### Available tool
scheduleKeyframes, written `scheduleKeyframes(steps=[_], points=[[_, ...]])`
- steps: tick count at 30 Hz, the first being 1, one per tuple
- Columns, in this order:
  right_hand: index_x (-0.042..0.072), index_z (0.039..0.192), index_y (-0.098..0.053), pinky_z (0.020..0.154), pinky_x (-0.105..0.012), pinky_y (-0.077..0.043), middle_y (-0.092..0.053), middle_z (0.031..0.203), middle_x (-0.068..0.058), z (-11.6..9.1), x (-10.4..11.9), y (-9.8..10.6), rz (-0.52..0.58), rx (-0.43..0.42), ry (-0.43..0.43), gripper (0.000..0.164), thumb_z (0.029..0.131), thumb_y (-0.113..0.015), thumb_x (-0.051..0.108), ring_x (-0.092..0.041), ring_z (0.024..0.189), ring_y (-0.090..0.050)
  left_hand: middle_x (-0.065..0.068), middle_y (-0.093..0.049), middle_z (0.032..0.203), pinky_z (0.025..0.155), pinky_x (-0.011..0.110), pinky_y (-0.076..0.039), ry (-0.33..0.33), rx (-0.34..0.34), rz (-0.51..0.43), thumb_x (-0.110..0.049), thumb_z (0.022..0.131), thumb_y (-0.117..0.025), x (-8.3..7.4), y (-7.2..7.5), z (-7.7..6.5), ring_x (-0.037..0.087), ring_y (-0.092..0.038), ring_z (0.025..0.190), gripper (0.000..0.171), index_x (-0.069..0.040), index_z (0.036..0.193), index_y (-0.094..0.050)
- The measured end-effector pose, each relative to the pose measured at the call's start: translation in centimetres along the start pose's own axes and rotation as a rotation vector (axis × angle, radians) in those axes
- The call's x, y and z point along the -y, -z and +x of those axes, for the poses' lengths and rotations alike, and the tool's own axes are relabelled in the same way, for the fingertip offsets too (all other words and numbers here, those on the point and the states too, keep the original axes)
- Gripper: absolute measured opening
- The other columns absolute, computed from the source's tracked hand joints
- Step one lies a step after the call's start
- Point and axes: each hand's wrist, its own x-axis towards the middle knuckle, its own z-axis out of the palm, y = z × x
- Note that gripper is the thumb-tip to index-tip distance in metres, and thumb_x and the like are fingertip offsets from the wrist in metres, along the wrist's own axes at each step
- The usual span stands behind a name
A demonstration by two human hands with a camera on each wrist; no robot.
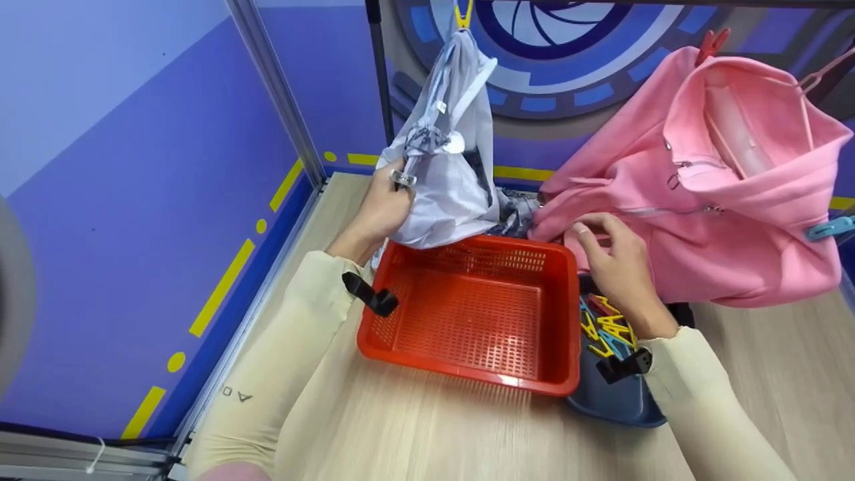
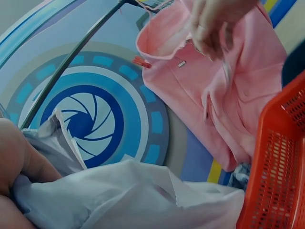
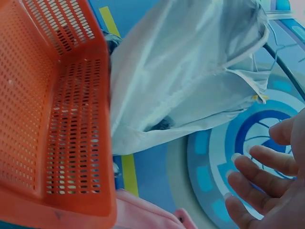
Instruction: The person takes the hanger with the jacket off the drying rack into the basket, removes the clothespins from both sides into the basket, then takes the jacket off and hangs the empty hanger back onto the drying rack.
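Note:
A light grey garment (image 1: 447, 200) with a patterned, bunched part hangs from a yellow clothespin (image 1: 463, 17). My left hand (image 1: 389, 204) grips it at its left edge; in the left wrist view that hand (image 2: 21, 171) is partly cut off by the frame. My right hand (image 1: 618, 267) is in front of a pink hooded jacket (image 1: 621, 174), its fingers loosely bent. The right wrist view shows this hand (image 3: 271, 176) with fingers apart and nothing between them. A red clothespin (image 1: 712, 47) and a blue clothespin (image 1: 828, 228) are on the jacket.
Below the garment stands a red perforated basket (image 1: 467, 384) on the wooden tabletop (image 1: 427, 434). A dark blue tray (image 1: 614, 404) beside it holds several coloured clothespins (image 1: 609, 327). A dark pole (image 1: 382, 73) rises behind, and a blue panel wall (image 1: 153, 200) bounds the left.

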Motion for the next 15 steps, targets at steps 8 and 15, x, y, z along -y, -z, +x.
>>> scheduleKeyframes(steps=[8, 15], points=[[0.012, 0.112, -0.067, 0.083, -0.009, -0.044, -0.069, 0.106, -0.006, 0.8, 0.0, 1.1, 0.0, -0.048, -0.022, 0.033, 0.097, -0.053, 0.039, 0.007, 0.089, -0.057, 0.02, -0.049, 0.143, 0.117, 0.034, -0.03, -0.074, 0.084, 0.09, 0.01, 0.086, -0.037, 1.7, 0.7, -1.8, 0.027, -0.043, 0.135, 0.054, 0.004, 0.137, -0.049], [0.01, 0.103, -0.07, 0.066, -0.01, -0.042, -0.066, 0.083, -0.001, 1.2, 0.3, 1.7, -0.001, -0.088, -0.001, 0.029, 0.097, -0.055, 0.035, -0.001, 0.073, -0.059, 0.022, -0.049, 0.142, 0.118, 0.035, -0.029, -0.175, 0.126, 0.139, 0.011, 0.083, -0.036, 3.4, 0.7, -2.6, 0.03, -0.042, 0.137, 0.055, 0.006, 0.136, -0.049]])
